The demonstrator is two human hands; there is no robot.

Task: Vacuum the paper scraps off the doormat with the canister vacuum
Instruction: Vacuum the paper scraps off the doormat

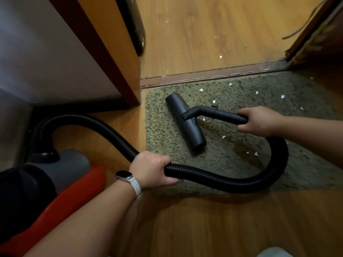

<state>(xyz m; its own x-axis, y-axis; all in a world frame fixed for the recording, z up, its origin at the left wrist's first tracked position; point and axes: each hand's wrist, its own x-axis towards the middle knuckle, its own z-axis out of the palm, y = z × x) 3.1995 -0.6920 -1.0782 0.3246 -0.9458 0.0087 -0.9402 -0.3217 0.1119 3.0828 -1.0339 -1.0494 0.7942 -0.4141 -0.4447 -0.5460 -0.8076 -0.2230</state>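
Note:
An olive shaggy doormat [232, 160] lies below the door threshold, with several white paper scraps [213, 101] scattered over its right half. The black floor nozzle [185, 123] rests flat on the mat's left part. My right hand [259, 121] grips the rigid black wand just behind the nozzle. My left hand [152, 169], a watch on its wrist, grips the ribbed black hose [259, 180], which loops across the mat's near edge. The red and grey canister vacuum [55, 182] sits on the floor at the lower left.
A wooden door frame [118, 58] and white wall stand at the left. A brown threshold strip [213, 73] separates the mat from wooden flooring beyond, where a few more scraps [220, 56] lie. A dark door edge [315, 39] is at the top right.

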